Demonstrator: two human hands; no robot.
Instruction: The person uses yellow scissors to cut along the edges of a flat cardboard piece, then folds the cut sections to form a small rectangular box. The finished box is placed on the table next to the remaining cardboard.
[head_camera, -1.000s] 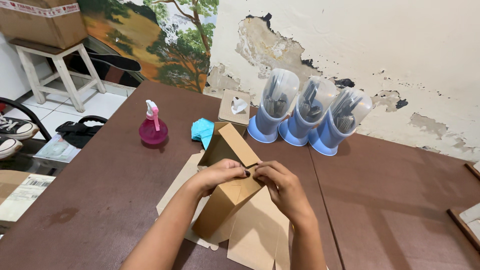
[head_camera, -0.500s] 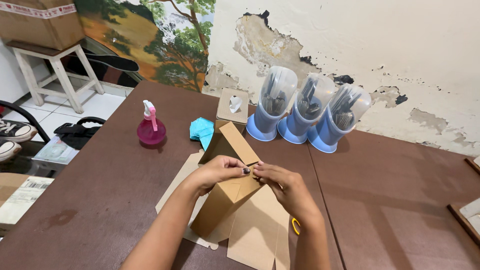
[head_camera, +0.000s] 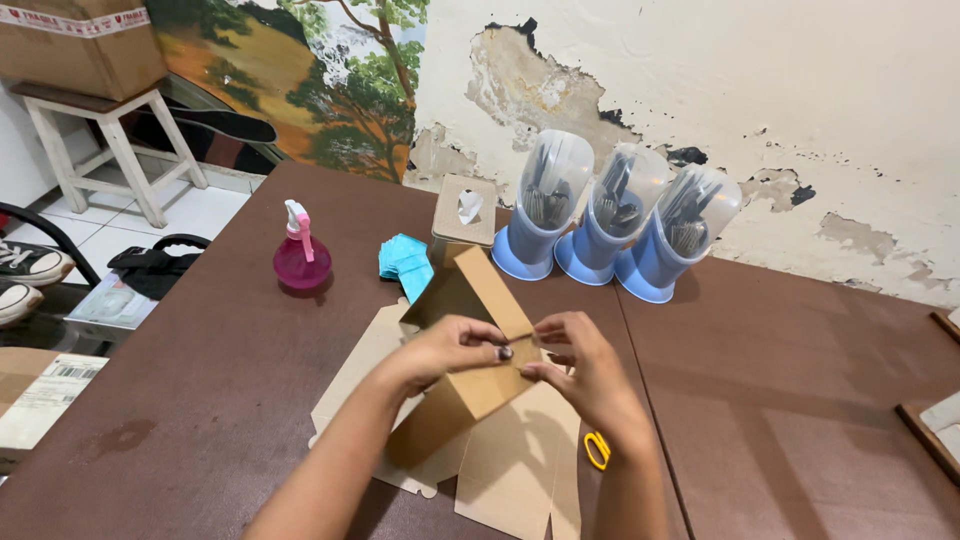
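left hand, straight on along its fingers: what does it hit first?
The left hand points rightward over the cardboard box; first contact is likely the right hand, whose fingertips almost meet it at the open flap. Depth is uncertain.

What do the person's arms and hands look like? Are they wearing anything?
Both forearms are bare, with no sleeves, gloves, watch or bracelets in view. The left hand has dark polish on its thumbnail. The right hand shows no rings that I can make out; its nails are too hidden to tell.

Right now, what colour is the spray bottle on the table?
The spray bottle is pink with a pale trigger head, clearest in the head view.
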